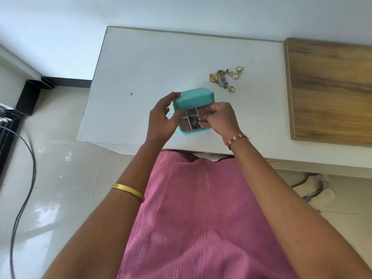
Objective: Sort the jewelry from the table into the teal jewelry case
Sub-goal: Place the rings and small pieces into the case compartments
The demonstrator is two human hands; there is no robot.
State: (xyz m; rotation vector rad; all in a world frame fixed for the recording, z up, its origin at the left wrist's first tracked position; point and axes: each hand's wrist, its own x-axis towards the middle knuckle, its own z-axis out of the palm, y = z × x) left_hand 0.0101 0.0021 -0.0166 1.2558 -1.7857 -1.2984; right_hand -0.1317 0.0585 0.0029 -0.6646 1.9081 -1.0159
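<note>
The teal jewelry case stands open near the front of the white table, its lid raised and its beige compartments facing me. Dark beaded pieces lie in the near right compartment. My left hand grips the left side of the lid and base. My right hand has its fingers curled over the case's right compartments; whether it pinches a piece I cannot tell. A pile of gold rings and earrings lies on the table behind and to the right of the case.
A wooden board lies on the table's right end. Black cables hang over the tiled floor at left, near a black frame. Slippers sit under the table at right.
</note>
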